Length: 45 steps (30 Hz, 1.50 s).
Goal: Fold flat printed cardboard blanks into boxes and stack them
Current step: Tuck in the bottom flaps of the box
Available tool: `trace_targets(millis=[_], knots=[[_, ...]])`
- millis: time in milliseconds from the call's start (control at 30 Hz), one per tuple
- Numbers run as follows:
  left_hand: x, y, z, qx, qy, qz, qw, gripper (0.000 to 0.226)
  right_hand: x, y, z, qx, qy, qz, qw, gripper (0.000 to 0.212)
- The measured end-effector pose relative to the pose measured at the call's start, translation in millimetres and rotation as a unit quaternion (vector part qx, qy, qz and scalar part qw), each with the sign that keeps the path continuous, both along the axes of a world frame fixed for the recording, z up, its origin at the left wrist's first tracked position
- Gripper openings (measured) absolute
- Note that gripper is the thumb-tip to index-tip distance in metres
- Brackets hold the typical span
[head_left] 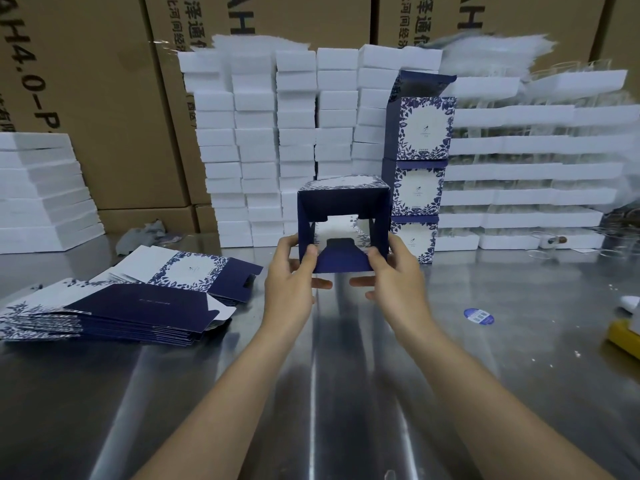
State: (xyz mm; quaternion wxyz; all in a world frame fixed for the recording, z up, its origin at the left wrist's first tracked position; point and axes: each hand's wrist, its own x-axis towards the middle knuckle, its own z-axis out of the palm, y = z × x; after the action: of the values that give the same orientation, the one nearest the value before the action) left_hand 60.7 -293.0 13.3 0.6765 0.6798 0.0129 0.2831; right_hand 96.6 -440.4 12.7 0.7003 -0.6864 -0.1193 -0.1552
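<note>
I hold a half-formed navy and white floral box (343,202) up above the steel table, its open end facing me with flaps partly folded inward. My left hand (289,278) grips its left wall, thumb inside the opening. My right hand (394,275) grips the right wall the same way. A fanned pile of flat printed blanks (114,306) lies on the table at the left. Three finished boxes (419,133) stand stacked one on another just behind and right of the held box, the top one with its lid flap up.
White foam blocks (263,140) are stacked in tall columns behind. More foam (38,192) sits at far left, and foam trays (536,168) at right. Brown cartons (104,98) form the back wall. A blue round sticker (479,316) and a yellow object (623,336) lie at the right.
</note>
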Motion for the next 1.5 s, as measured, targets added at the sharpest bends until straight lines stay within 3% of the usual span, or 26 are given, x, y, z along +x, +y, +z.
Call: trace_targets(millis=[233,433,567,733,867,1133,1267,1367,1500], knots=[[-2,3,3,-0.029,0.013,-0.012,0.999,0.016,1,1,-1,0.009,0.025,0.033,0.999,0.03],[-1,-1,2,-0.017,0.022,-0.018,0.999,0.035,1,0,0,0.065,0.057,0.083,0.993,0.025],[-2,-2,4,-0.041,0.025,-0.023,0.999,0.034,0,-1,1,0.121,0.091,0.125,0.981,0.019],[-2,-3,3,-0.043,0.025,-0.023,0.998,0.035,-4,4,1,0.167,0.122,0.156,0.966,0.031],[-4,-2,5,-0.057,0.032,-0.041,0.997,0.035,-3,2,2,0.167,0.121,0.15,0.967,0.038],[-6,-5,6,-0.051,0.049,-0.044,0.997,0.024,-1,3,-1,0.168,0.124,0.131,0.969,0.032],[-6,-5,4,-0.043,0.054,-0.036,0.997,0.033,-1,4,-2,0.144,0.122,0.125,0.974,0.038],[-3,-5,0,-0.018,0.049,-0.022,0.998,0.041,-1,6,-3,0.116,0.11,0.116,0.98,0.029],[0,-5,-4,-0.017,0.048,-0.021,0.998,0.051,-5,9,-1,0.079,0.086,0.086,0.989,0.031]])
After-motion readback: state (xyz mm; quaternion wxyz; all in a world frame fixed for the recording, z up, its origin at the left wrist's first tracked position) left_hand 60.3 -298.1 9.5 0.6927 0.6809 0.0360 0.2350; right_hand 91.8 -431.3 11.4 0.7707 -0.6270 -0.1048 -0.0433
